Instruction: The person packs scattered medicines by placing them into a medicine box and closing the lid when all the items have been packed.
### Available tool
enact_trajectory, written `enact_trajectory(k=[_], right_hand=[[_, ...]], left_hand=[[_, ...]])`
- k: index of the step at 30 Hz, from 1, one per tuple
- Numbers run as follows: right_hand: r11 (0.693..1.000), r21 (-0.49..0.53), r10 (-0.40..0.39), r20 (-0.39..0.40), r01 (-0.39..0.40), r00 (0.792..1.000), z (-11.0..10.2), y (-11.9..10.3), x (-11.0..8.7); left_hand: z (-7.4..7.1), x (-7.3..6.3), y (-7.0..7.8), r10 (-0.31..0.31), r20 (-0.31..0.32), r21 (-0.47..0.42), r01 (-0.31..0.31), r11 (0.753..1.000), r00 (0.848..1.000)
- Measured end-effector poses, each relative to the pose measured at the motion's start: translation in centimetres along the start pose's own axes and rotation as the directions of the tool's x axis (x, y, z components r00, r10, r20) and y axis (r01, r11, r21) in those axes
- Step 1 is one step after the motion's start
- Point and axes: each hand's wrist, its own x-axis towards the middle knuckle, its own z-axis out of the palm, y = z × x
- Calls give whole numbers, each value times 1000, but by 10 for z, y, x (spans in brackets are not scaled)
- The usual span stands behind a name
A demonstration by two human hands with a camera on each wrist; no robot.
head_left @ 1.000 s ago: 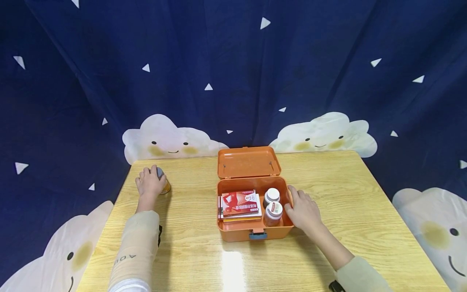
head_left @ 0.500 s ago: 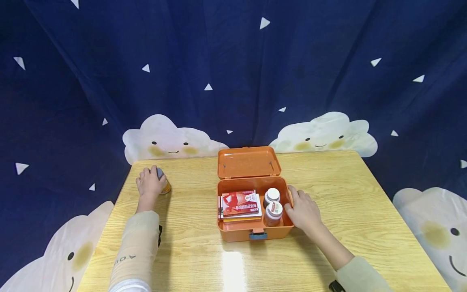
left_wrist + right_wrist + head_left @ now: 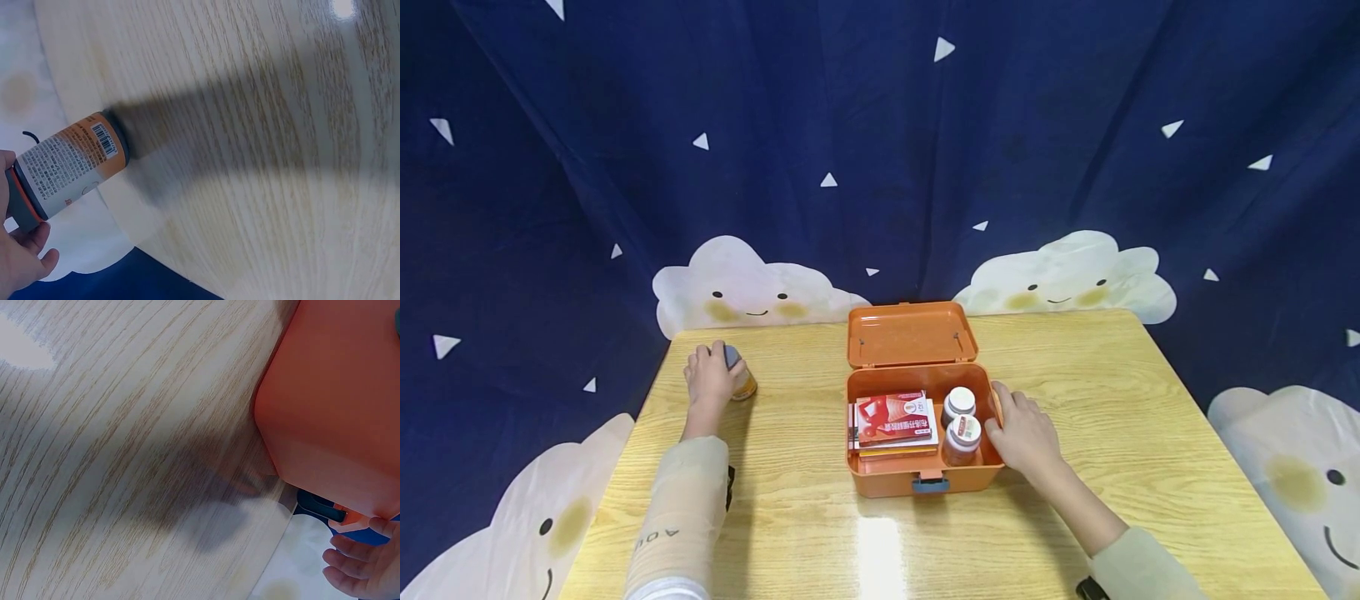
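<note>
At the far left of the table, my left hand [image 3: 709, 379] holds a bottle [image 3: 746, 387] by its grey cap. The left wrist view shows the bottle [image 3: 75, 162] with a white and orange printed label, and fingers and thumb around the cap end. My right hand [image 3: 1026, 433] lies at the right side of an orange medicine box [image 3: 887, 482], its thumb at the rim. In the right wrist view the fingers of the right hand [image 3: 369, 559] are loosely bent beside the box wall [image 3: 331, 406].
The box's lid [image 3: 912, 333] is tipped back. Inside are a stack of medicine boxes with a red one [image 3: 891, 417] on top, and two white-capped bottles, one [image 3: 962, 442] in front of the other [image 3: 958, 404]. A blue curtain [image 3: 880, 150] hangs behind the wooden table [image 3: 797, 517].
The left hand and its bottle have shifted slightly to the right. My right hand and the orange box stay where they were.
</note>
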Motion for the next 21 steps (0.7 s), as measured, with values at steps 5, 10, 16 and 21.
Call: enact_trajectory(k=[5, 10, 16, 21], right_hand=[[1000, 3, 1, 2, -1, 1000, 0, 0, 0], [1000, 2, 4, 7, -4, 1000, 0, 0, 0], [1000, 4, 6, 9, -6, 1000, 0, -1, 0], [1000, 0, 8, 14, -8, 1000, -1, 0, 1]], left_hand=[[0, 2, 5, 22, -34, 0, -22, 1000, 999], [-1, 2, 11, 37, -54, -4, -37, 999, 998], [-2, 2, 18, 64, -78, -3, -65, 998, 995], [-6, 2, 26, 109, -100, 3, -109, 994, 989]])
